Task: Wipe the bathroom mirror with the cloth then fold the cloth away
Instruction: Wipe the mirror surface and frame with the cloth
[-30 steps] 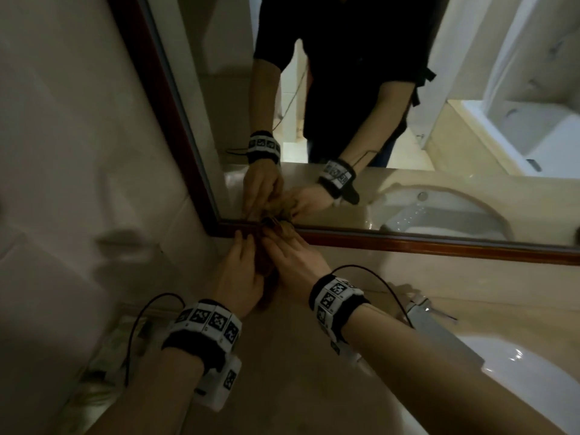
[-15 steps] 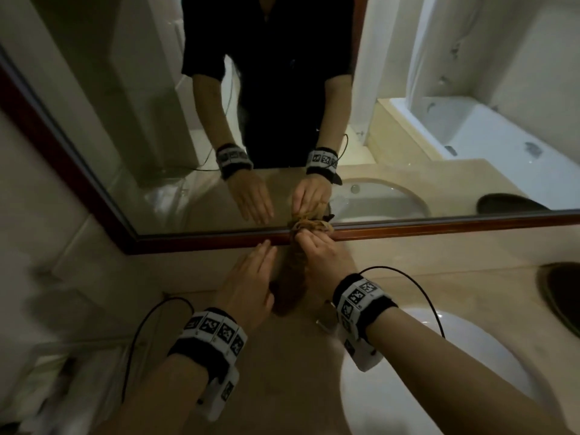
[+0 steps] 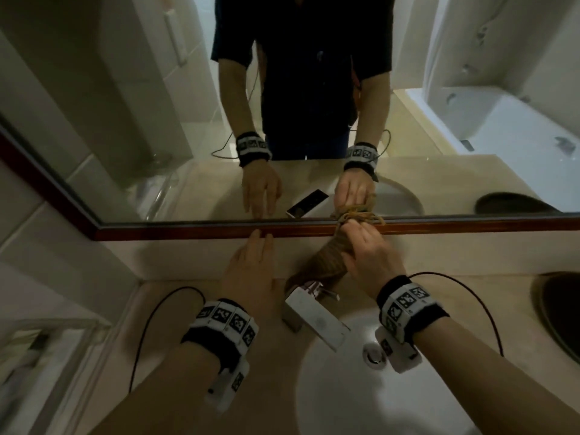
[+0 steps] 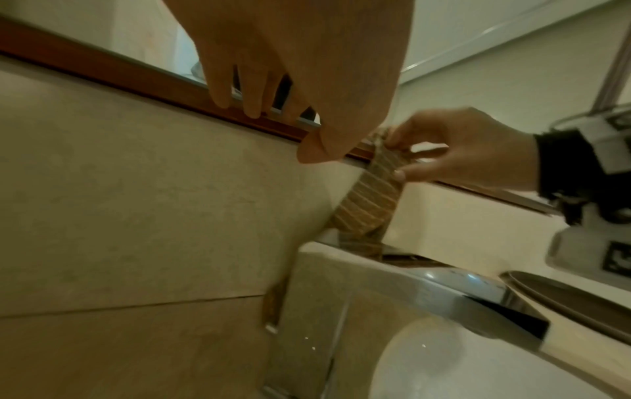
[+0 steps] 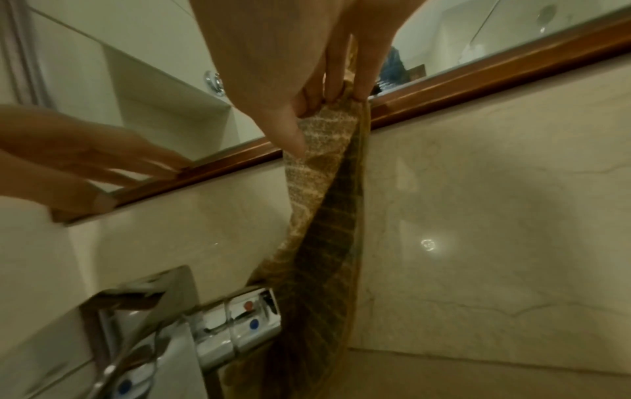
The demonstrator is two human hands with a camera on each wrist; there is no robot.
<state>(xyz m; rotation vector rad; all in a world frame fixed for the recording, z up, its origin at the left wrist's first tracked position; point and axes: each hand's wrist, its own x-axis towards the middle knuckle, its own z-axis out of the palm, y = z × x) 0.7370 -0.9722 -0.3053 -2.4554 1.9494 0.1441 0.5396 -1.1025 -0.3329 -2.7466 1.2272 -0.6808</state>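
A brown striped cloth (image 3: pixel 326 262) (image 4: pixel 367 199) (image 5: pixel 321 229) hangs bunched from my right hand (image 3: pixel 361 243) (image 4: pixel 444 159) (image 5: pixel 328 97), which pinches its top end against the mirror's wooden bottom frame (image 3: pixel 188 231). The cloth's lower end drapes behind the chrome tap (image 3: pixel 314 318). The wall mirror (image 3: pixel 157 120) reflects both hands and the person's dark shirt. My left hand (image 3: pixel 251 271) (image 4: pixel 259 81) (image 5: pixel 102 159) is to the cloth's left, fingers straight, tips touching the frame, holding nothing.
A white basin (image 3: pixel 361 387) lies below the hands with a drain (image 3: pixel 373 356). The beige counter (image 3: pixel 175 356) runs left; a dark round dish (image 3: pixel 558 315) sits at the right edge. A tiled wall (image 3: pixel 47 277) closes the left side.
Both hands have slid right along the mirror's bottom frame, from its left corner to above the tap. The left hand has come off the cloth; the right still pinches it.
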